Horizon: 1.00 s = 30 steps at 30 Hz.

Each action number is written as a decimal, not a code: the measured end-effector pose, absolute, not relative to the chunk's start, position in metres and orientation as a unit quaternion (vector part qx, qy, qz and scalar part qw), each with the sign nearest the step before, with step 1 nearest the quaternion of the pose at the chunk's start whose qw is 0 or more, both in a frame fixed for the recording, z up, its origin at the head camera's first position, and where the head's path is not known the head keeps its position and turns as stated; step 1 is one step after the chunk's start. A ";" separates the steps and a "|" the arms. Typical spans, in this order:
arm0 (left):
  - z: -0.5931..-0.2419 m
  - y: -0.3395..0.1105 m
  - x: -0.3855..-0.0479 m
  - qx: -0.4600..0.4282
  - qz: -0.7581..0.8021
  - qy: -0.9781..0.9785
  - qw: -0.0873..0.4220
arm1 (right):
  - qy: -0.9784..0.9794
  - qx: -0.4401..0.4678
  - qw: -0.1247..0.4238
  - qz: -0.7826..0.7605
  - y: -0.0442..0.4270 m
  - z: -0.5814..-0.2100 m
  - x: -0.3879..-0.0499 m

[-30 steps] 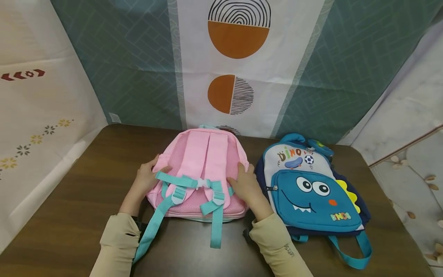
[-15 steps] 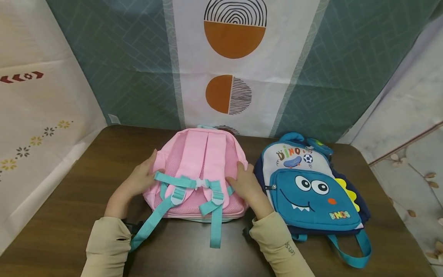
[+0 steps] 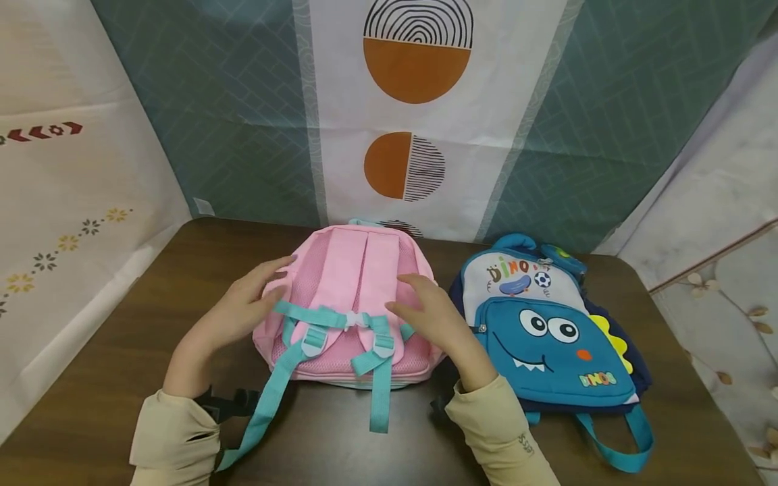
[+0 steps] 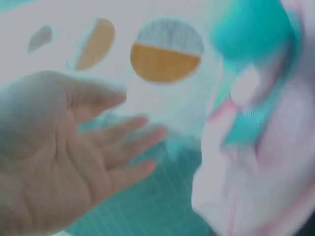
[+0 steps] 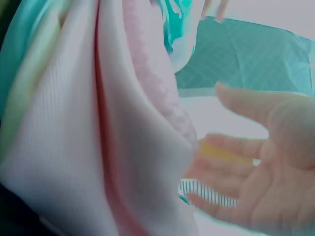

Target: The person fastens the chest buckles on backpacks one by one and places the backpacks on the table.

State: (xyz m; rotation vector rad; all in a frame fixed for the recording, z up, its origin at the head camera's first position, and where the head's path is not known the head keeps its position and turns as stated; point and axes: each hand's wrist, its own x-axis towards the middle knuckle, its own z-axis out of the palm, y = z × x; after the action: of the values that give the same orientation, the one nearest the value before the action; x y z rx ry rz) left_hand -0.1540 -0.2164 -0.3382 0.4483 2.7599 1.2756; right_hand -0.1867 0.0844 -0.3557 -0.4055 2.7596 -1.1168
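Note:
A pink backpack (image 3: 316, 270) lies on the table with its shoulder straps and turquoise webbing facing up. A white buckle (image 3: 354, 320) joins the turquoise chest strap across it. My left hand (image 3: 246, 304) is at the bag's left side, fingers spread and holding nothing; the left wrist view shows that hand (image 4: 74, 147) apart from the pink fabric. Over the bag's right side hovers my right hand (image 3: 431, 314), its fingers loosely extended. In the right wrist view, the open palm (image 5: 266, 162) is beside the bag's pink side (image 5: 142, 147), gripping nothing.
A blue dinosaur backpack (image 3: 553, 351) lies face up to the right, close to my right forearm, with a strap loop (image 3: 629, 459) toward the front. Both bags lie on a dark wooden table (image 3: 152, 297). A patterned cloth (image 3: 243, 121) hangs behind the table's far edge.
Both hands have come off the pink backpack's sides. The left hand has moved outward to the left, and the right has lifted. The backpack stays nearly in place.

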 end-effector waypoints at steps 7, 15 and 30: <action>-0.334 -0.166 -0.148 0.211 0.384 0.893 0.098 | 0.868 -0.231 -0.016 -0.439 0.077 -0.362 -0.189; -0.360 -0.142 -0.152 0.223 0.347 0.907 0.082 | 0.831 -0.294 0.077 -0.466 0.065 -0.381 -0.190; -0.379 -0.135 -0.158 0.155 0.361 0.919 -0.026 | 0.838 -0.297 0.117 -0.443 0.058 -0.389 -0.190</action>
State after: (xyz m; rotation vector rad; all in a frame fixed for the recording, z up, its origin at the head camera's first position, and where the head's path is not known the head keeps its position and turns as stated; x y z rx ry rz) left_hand -0.1584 -0.1353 -0.3791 0.4961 2.9371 1.1542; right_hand -0.1902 0.0578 -0.3894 -0.8689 2.4538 -1.2963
